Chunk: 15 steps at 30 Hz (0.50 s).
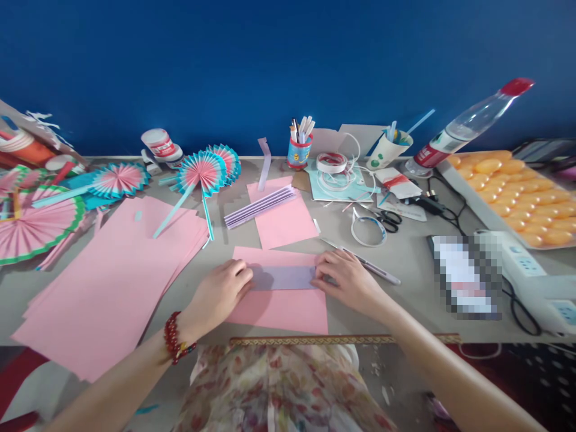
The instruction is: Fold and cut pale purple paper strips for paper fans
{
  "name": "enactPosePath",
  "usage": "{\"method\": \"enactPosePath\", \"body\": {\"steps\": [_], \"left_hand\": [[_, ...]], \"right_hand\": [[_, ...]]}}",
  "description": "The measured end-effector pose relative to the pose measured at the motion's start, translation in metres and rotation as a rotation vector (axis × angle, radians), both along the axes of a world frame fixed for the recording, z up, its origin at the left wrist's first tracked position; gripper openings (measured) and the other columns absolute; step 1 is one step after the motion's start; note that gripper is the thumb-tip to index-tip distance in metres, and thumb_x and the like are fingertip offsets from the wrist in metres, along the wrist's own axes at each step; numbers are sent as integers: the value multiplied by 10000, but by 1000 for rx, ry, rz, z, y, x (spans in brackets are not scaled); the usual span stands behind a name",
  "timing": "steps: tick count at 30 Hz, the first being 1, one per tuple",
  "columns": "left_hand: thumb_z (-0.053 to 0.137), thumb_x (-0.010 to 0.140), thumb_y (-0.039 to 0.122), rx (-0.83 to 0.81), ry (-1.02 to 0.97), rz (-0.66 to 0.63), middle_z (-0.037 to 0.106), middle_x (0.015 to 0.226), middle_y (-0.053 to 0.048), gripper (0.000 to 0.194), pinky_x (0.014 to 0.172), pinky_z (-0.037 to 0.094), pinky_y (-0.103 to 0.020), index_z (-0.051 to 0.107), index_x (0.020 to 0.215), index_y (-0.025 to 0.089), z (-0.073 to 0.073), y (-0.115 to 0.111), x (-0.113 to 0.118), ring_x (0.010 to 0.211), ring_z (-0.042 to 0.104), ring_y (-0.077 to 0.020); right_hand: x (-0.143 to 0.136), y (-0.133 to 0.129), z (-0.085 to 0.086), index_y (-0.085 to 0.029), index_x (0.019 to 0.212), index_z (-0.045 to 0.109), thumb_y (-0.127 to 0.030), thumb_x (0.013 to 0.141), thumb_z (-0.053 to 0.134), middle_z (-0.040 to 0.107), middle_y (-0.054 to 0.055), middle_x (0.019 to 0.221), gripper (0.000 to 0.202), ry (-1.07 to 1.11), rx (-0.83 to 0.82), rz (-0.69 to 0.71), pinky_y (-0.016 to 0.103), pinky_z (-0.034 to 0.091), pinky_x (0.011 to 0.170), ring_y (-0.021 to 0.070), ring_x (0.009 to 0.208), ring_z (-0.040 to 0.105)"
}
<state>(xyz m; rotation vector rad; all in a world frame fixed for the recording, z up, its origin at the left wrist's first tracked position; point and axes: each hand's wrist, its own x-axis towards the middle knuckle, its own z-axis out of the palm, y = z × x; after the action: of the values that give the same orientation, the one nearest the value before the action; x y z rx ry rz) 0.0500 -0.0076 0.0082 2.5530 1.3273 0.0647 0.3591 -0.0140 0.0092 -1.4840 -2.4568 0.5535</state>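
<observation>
A pink sheet (279, 312) lies flat on the table before me, with a lilac paper strip (283, 278) across it. At the strip's left end is my left hand (224, 288), its fingers bent together over the paper. My right hand (344, 276) holds the other end, thumb and fingers pinched at the edge. Behind them a pleated lilac paper (260, 207) rests on another pink sheet (288, 225). A pen-like silver tool (375, 269) lies just beyond my right hand.
Large pink sheets (103, 282) cover the left side, near folded paper fans (199, 171). Scissors (389, 221), a tape roll (369, 231), a phone (465, 276), a power strip (526, 264) and a tilted bottle (468, 129) are on the right. A pen cup (299, 153) stands at the back.
</observation>
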Motion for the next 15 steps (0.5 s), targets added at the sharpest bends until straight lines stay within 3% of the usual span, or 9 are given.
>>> {"method": "enactPosePath", "body": {"steps": [15], "left_hand": [[559, 995, 225, 0, 6, -1, 583, 962, -14, 122, 717, 411, -313, 566, 875, 201, 1, 0, 0, 835, 580, -179]], "right_hand": [[-2, -8, -1, -226, 837, 634, -297, 941, 615, 632, 41, 974, 128, -26, 59, 19, 397, 411, 900, 228, 951, 537]]}}
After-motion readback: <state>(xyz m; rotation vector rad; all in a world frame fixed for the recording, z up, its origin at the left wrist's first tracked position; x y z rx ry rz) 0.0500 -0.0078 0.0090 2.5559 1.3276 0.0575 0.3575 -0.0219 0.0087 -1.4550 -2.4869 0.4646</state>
